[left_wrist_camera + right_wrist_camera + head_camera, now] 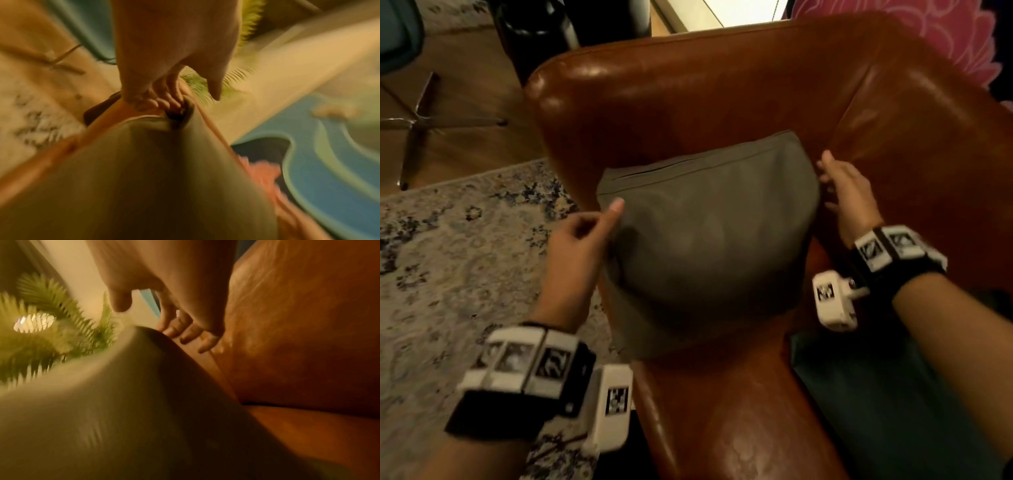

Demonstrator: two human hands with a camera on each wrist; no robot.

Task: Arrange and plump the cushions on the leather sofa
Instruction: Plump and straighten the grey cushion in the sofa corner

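A grey fabric cushion (709, 240) stands upright on the seat of the brown leather sofa (688, 96), leaning toward the corner. My left hand (602, 219) is at its left edge, thumb on the front face. In the left wrist view its curled fingers (162, 102) hook into the cushion's (144, 178) corner fold. My right hand (832, 185) lies against the cushion's right edge with relaxed fingers. The blurred right wrist view shows those fingers (185, 332) between the cushion (102, 418) and the sofa back (298, 337), thumb apart, gripping nothing.
A patterned rug (448, 257) covers the floor left of the sofa. An office chair base (417, 120) stands at the far left. A pink floral cushion (928, 31) sits behind the sofa back at top right. Something teal (876, 394) lies on the seat by my right forearm.
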